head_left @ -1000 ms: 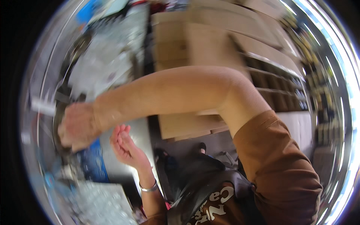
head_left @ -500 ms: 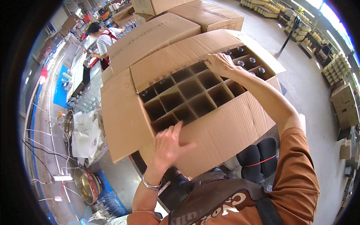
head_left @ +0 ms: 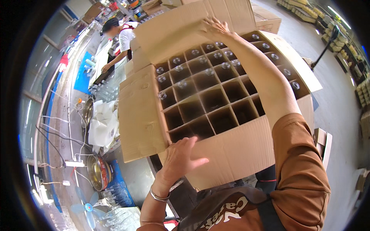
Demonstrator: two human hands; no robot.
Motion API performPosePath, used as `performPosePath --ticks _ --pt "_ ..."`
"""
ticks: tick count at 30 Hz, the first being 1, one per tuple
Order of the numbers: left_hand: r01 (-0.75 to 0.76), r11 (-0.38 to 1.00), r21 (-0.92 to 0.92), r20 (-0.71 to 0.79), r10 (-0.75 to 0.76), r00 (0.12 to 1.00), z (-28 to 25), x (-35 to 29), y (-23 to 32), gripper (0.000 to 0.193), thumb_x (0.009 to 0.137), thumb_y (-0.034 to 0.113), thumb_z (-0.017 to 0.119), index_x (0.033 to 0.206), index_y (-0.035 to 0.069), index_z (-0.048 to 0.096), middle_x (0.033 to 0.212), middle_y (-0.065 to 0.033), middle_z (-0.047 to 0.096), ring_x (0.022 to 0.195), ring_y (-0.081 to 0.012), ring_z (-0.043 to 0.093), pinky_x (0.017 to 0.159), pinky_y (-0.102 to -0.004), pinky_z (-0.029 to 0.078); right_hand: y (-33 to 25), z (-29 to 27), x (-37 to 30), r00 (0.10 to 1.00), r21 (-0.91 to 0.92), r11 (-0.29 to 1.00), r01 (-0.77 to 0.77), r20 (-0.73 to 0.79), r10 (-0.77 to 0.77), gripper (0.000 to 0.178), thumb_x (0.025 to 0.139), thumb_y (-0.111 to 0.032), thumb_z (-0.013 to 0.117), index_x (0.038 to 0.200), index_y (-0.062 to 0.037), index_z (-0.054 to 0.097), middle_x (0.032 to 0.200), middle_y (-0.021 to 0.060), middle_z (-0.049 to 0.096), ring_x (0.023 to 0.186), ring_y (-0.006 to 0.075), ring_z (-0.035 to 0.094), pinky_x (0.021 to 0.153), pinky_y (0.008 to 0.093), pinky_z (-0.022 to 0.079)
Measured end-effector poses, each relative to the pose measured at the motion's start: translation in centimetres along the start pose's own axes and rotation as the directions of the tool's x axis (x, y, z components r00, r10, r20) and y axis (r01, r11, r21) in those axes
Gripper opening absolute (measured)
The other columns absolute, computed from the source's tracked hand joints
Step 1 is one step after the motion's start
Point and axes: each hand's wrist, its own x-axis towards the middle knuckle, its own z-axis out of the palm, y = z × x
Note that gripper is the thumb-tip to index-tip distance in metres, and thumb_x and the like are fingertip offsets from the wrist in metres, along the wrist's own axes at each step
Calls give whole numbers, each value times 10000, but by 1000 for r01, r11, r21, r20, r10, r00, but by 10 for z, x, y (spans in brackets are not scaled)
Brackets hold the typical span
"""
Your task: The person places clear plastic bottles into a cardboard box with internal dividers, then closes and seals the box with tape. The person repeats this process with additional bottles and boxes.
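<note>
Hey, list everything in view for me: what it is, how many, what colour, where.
Open carton: one, brown, centre
Glass bottles: about twenty visible, clear, mostly in the carton's far rows and right end
Other cartons: several, brown, behind
Loose glassware: uncounted, clear, left
Sheet heap: one, white, left
Round pans: at least two, metallic, left
Mat: one, blue, upper left
Power strip: one, white, left
Fan: one, blue, lower left
Co-worker: one, white top, upper left
Stacked goods: many, yellowish, upper right, unidentifiable
Bracelet: one, silver, left wrist
Left hand: one, bare, near left corner
Right hand: one, bare, by far flap
</note>
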Motion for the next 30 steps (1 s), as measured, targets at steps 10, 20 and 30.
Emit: performPosePath --ticks 10,20,30 --pt "-81 997 3 -129 80 988 -40 35 -13 740 771 496 787 1285 2 587 1213 -200 626 1156 -365 597 1014 -430 479 25 -6 -35 917 308 930 201 275 -289 582 935 -557 556 1297 -108 625 1158 149 702 1034 303 685 921 404 524" --pt "-11 993 113 -238 38 971 -7 178 -126 496 875 442 704 1218 89 648 1084 -102 616 1037 -295 607 894 -403 521 34 -13 -148 900 293 872 391 79 -430 437 855 -388 717 1174 -95 661 1063 95 603 1038 299 598 870 423 510" --pt "228 962 150 -461 -136 877 2 168 -122 477 805 538 728 923 76 725 835 -129 633 845 -308 637 733 -434 510 32 -4 -158 856 71 876 478 -264 -445 373 804 -409 761 905 -66 657 977 66 610 1000 283 595 793 381 541"
